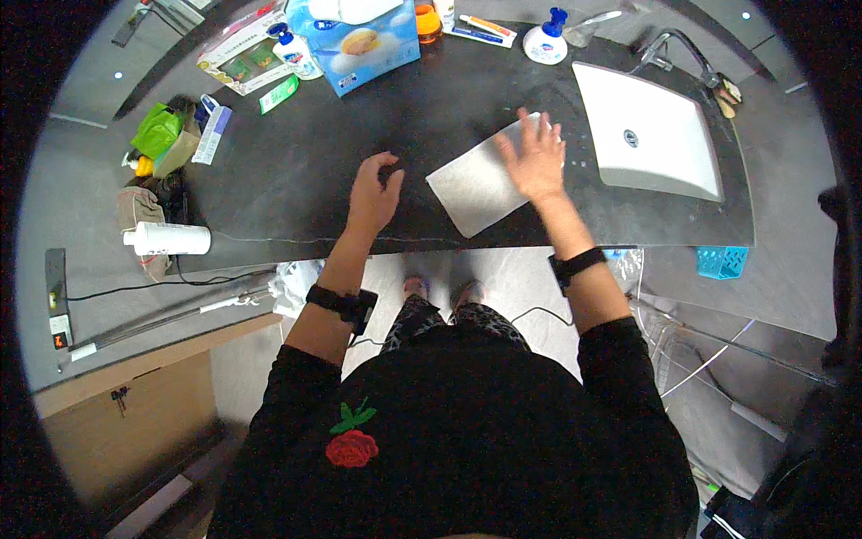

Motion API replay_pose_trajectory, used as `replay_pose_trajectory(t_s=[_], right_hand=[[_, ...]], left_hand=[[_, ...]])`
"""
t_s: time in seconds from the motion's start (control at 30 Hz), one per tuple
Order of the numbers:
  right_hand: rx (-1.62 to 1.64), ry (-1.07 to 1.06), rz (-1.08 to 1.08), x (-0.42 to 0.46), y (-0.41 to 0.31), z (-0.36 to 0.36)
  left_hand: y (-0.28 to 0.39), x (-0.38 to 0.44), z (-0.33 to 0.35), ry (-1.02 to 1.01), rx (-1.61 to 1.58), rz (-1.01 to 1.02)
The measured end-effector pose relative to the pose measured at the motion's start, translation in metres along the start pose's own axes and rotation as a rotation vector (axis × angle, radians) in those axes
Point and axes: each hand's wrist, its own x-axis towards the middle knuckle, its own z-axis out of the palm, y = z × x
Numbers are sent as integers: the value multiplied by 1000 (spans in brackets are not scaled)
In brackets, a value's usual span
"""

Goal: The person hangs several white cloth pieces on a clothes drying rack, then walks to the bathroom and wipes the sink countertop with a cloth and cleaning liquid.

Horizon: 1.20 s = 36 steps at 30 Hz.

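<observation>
A pale, flat cloth [475, 188] lies at a slant on the dark countertop [289, 182], left of the white sink [660, 135]. My right hand [539, 158] rests flat over its right part, palm down and fingers spread, covering some of it. Left of the cloth and apart from it, my left hand [377, 192] hovers at or just above the counter. Its fingers are loosely curved, the thumb stands away from them, and nothing is between them. Whether it touches the counter I cannot tell.
A blue box [370, 47], a pump bottle [296, 54] and a green tube [279, 94] stand or lie at the back. Near the sink are a soap dispenser [547, 42] and the faucet [680, 47]. A white bottle [172, 238] lies at the left front edge.
</observation>
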Motion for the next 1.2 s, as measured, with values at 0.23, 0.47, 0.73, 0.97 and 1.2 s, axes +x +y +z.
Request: replay_pose_trajectory(t_s=[0.23, 0.47, 0.73, 0.97, 1.2], right_hand=[[127, -341, -258, -59, -111, 75], [0, -511, -373, -46, -70, 66], [-384, -158, 561, 67, 94, 89], [-237, -242, -125, 120, -87, 153], [-20, -494, -600, 13, -207, 128]], left_hand=[[-114, -62, -42, 160, 464, -131], [-117, -68, -45, 66, 496, -105], [-100, -58, -48, -1, 365, -137], [-99, -60, -52, -23, 303, -121], [-115, -62, -52, 50, 294, -52]])
